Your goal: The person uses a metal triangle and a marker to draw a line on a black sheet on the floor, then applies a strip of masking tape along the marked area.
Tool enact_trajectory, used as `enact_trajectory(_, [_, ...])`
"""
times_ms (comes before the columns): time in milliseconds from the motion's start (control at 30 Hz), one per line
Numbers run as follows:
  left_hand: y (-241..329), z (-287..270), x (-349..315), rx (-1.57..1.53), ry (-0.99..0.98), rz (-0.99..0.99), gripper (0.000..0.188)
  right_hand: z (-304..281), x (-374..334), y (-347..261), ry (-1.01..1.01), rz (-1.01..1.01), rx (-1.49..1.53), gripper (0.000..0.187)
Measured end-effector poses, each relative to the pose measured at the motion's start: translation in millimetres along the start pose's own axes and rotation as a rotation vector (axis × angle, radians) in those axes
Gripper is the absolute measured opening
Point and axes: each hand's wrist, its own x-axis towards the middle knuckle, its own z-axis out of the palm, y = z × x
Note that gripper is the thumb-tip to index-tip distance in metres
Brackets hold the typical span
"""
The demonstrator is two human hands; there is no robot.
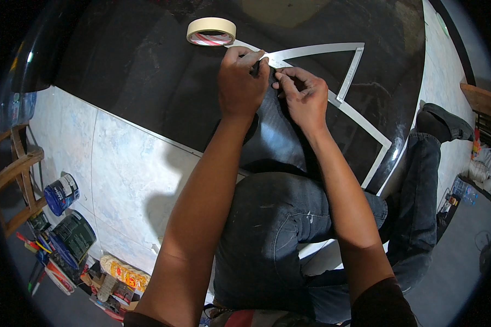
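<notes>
A pale tape outline [350, 72] forms a triangular shape on a big round black panel [147, 71]. My left hand [240, 82] presses down on the tape strip near the outline's top left corner, fingers bent over it. My right hand [304, 95] lies just beside it, fingertips pinching at the same strip. A roll of cream masking tape [211, 30] rests on the panel just beyond my left hand. My knee in dark jeans [278, 229] is below my arms.
The panel lies on a pale tiled floor [109, 163]. At the lower left stand a blue paint can [61, 193], a dark can [73, 234], brushes and packets. A wooden chair [16, 174] is at the left edge. My shoe [444, 122] is at the right.
</notes>
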Motion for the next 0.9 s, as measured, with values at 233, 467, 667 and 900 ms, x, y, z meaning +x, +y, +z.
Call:
enact_trajectory(233, [1,1,1,-0.001,-0.006,-0.004,0.022,-2,0,0,-0.020,0.028,0.025,0.018])
enact_trajectory(467, [1,1,1,0.011,0.001,0.002,0.023,-3,-1,2,-0.037,0.040,0.040,0.018])
enact_trajectory(667, [6,-2,1,0.001,-0.012,-0.041,0.022,5,-5,14,0.024,0.067,0.307,0.018])
enact_trajectory(900, [4,0,1,-0.017,0.001,-0.031,0.021,4,-3,16,0.014,0.023,0.262,0.018])
